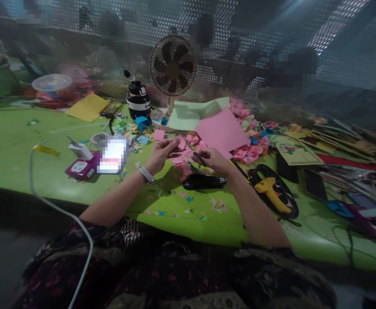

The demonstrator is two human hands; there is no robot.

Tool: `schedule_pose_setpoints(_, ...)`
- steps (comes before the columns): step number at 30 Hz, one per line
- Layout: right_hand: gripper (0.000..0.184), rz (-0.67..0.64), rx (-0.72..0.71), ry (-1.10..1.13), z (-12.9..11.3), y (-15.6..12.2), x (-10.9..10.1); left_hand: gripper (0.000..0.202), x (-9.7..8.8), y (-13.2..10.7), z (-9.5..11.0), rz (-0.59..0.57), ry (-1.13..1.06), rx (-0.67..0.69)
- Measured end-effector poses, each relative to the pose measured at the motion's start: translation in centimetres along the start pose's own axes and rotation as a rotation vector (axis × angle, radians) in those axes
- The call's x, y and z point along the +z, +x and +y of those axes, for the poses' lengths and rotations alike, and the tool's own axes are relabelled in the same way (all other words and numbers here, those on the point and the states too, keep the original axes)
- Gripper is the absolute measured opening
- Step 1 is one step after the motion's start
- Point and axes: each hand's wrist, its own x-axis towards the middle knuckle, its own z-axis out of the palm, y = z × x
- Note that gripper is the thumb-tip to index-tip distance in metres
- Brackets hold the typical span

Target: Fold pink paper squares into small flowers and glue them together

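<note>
Between thumb and fingers, my left hand (160,153) pinches a small piece of pink paper (181,143). My right hand (214,159) is closed around the dark handles of a pair of scissors (199,158), whose blades point up and left toward that paper. Cut pink paper pieces (183,164) lie under both hands. A black stapler (203,182) rests on the table just below my right hand. Behind the hands are a large pink sheet (221,131) and a pale green sheet (184,115), lying on a heap of pink paper shapes (251,150).
On the green table (10,150), a purple power strip (84,168) with a white charger and a lit phone (113,155) sit left. A yellow glue gun (273,195) lies right on a black holder. A black bottle (139,102) and a fan (173,66) stand behind.
</note>
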Motion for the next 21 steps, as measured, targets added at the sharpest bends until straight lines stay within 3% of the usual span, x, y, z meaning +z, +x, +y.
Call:
schedule_pose_setpoints(9,0.058,-0.008,0.018,0.042,-0.65,-0.16,0.17,0.051,0.23,-0.16,0.01,-0.044,-0.005,0.013)
schedule_pose_setpoints(21,0.061,0.023,-0.017,0.021,-0.97,-0.36,0.33,0.04,0.06,-0.15,0.1,-0.03,-0.011,-0.014)
